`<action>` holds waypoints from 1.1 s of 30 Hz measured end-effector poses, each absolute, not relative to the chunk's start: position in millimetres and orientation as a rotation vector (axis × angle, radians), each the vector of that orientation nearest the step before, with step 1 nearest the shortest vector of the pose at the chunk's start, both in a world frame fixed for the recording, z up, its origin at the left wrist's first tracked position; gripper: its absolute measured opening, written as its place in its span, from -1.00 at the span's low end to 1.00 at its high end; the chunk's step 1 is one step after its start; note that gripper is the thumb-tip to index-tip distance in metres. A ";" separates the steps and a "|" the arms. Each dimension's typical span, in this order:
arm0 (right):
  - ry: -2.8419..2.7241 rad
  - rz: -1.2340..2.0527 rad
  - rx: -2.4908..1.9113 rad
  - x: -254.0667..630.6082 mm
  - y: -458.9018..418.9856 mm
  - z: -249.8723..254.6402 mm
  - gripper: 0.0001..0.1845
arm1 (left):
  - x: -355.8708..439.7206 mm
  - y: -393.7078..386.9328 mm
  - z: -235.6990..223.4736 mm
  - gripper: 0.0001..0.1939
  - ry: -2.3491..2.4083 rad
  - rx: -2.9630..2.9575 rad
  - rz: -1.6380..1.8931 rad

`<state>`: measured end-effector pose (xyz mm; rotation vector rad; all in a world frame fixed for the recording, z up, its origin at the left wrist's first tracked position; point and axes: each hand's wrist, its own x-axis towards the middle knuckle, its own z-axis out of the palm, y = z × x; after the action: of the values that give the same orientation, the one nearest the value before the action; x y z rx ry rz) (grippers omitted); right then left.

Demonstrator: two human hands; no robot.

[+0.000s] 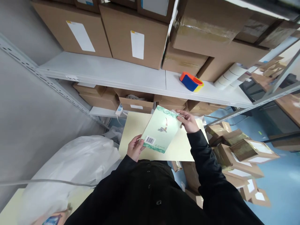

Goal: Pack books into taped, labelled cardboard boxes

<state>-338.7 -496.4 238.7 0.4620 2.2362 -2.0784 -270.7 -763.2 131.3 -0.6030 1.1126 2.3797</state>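
Note:
A pale green book [161, 131] with darker green patterned bands, a small drawing and a barcode is held tilted above a cream tabletop [131, 125]. My left hand [135, 148] grips its lower left corner, thumb on the cover and fingers behind. At the upper right corner, my right hand [188, 121] pinches the edge between thumb and fingers. A bit of something whitish shows by the right fingertips; I cannot make out what it is. The book's far side is hidden from me.
Cardboard boxes [138, 40] fill the shelf [105, 67] ahead, with an orange, blue and yellow ring-shaped object [191, 82] and white rolls [231, 75]. A big white plastic bag [77, 168] bulges at left. Taped cartons [241, 159] are piled on the floor at right.

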 end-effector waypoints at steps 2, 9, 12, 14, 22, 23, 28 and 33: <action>2.249 -2.141 0.535 -340.0 -502.9 234.0 -0.55 | -273.2 -766.2 132.1 -0.42 1.131 -0.561 2.352; 2.136 -2.214 0.494 -335.4 -510.5 254.1 -0.46 | -268.1 -780.4 127.2 -0.46 1.123 -0.556 2.346; 1.987 -2.236 0.400 -328.9 -508.4 259.5 -0.51 | -262.6 -782.2 121.9 -0.47 1.081 -0.601 2.396; 1.992 -2.192 0.315 -325.8 -507.5 261.1 -0.46 | -259.7 -782.2 120.4 -0.44 1.039 -0.614 2.399; 2.666 -1.441 -0.451 -327.8 -515.1 289.3 -0.58 | -253.6 -778.4 122.7 -0.44 0.990 -0.586 2.285; 2.756 -1.304 -0.541 -330.1 -515.8 295.1 -0.63 | -253.7 -777.8 121.9 -0.46 1.001 -0.545 2.248; 2.721 -0.924 -0.859 -339.7 -518.9 317.0 -0.69 | -261.4 -779.7 120.5 -0.42 1.040 -0.354 2.053; 2.614 -1.031 -0.736 -342.1 -522.9 308.4 -0.68 | -270.7 -791.4 131.6 -0.21 1.146 -0.039 2.200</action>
<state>-342.1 -522.9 308.4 -0.7361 2.6143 -1.0309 -270.7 -791.4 131.6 -0.0385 1.1462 2.1999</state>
